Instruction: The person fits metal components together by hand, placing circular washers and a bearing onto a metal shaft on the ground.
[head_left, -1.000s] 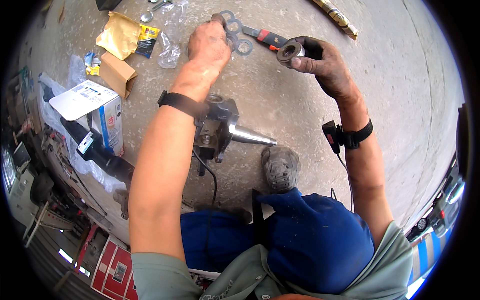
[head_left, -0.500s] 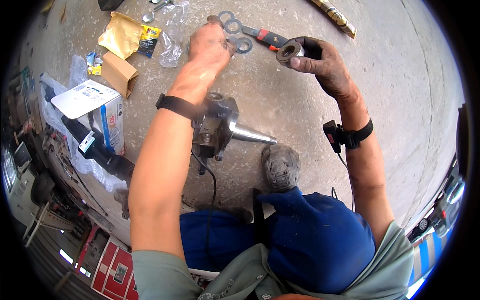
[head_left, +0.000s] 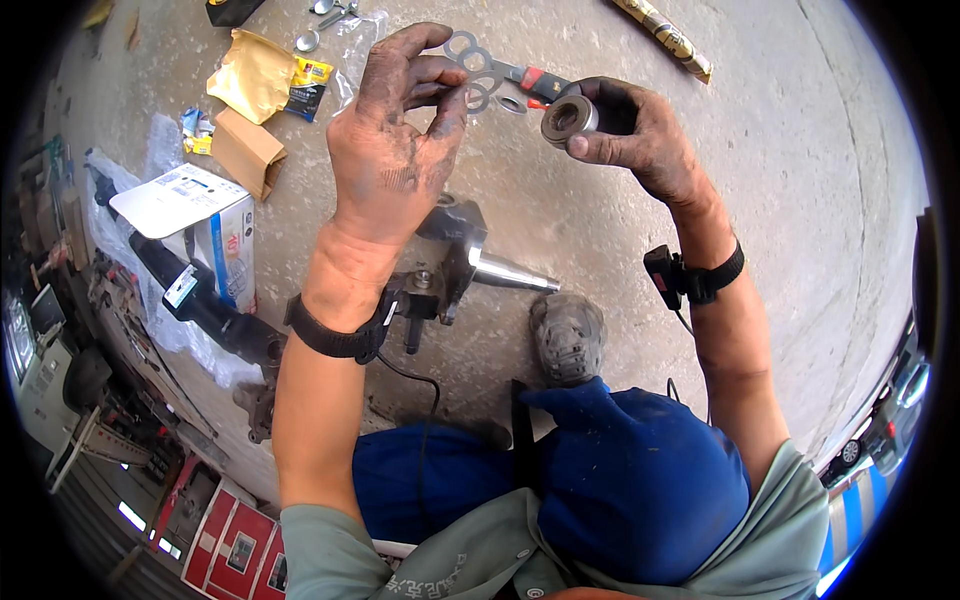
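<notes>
My left hand [head_left: 385,150] is raised over the floor, its thumb and fingertips closed on a thin flat metal washer [head_left: 490,77]. Behind it, more flat washers [head_left: 460,43] lie on the concrete, partly overlapping in view. My right hand [head_left: 645,135] grips a thick round steel bearing [head_left: 569,119], its bore facing up toward me. Between my forearms stands a dark steering knuckle [head_left: 455,235] with a shiny tapered spindle [head_left: 512,273] pointing right. My left wrist and forearm partly cover its left side.
A tool with a red-and-black handle [head_left: 540,82] lies beyond the washers. Torn brown packaging [head_left: 250,85], an open white box [head_left: 230,250] and a black cylindrical part [head_left: 215,315] are at left. My boot [head_left: 568,338] is near the spindle tip. Cables hang from both wrist straps.
My left hand has lifted from the washers on the floor and come nearer, with one washer in its fingertips. The bearing in my right hand has shifted slightly left and down.
</notes>
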